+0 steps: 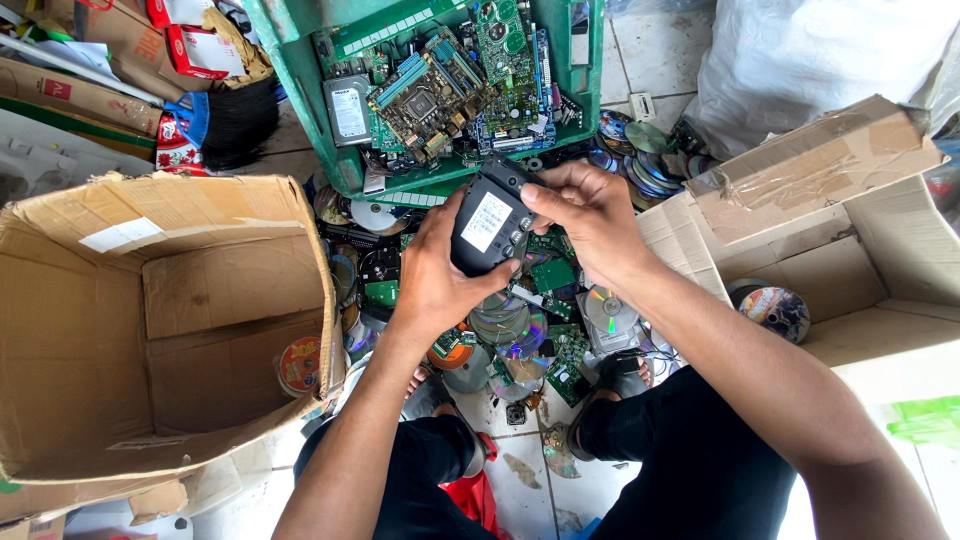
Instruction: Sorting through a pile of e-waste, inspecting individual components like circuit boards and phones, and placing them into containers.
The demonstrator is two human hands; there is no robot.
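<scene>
Both hands meet on one object at scene centre. Left hand (435,275) wraps the near-left side of a small black plastic handheld device with a white label and a cluster of round buttons (490,220); the fingers curl behind it, thumb on the near edge. Right hand (590,215) closes over its far-right end, fingertips pressing at the top corner and beside the buttons. The device is held up in the air, tilted, above the floor litter.

Directly beneath: a spread of shiny compact discs and small green circuit boards (520,325) on the pale tiled floor (520,480).

Far side, just past the device: a green plastic crate (300,70) filled with green computer motherboards (440,90) and a silver hard drive (348,110).

Left: a large open brown cardboard box (160,320), flaps up.

Right: a second open cardboard box with taped flaps (850,230). Far right corner: a white plastic sack (810,50).

Near edge: the person's knees in black trousers (690,460).
</scene>
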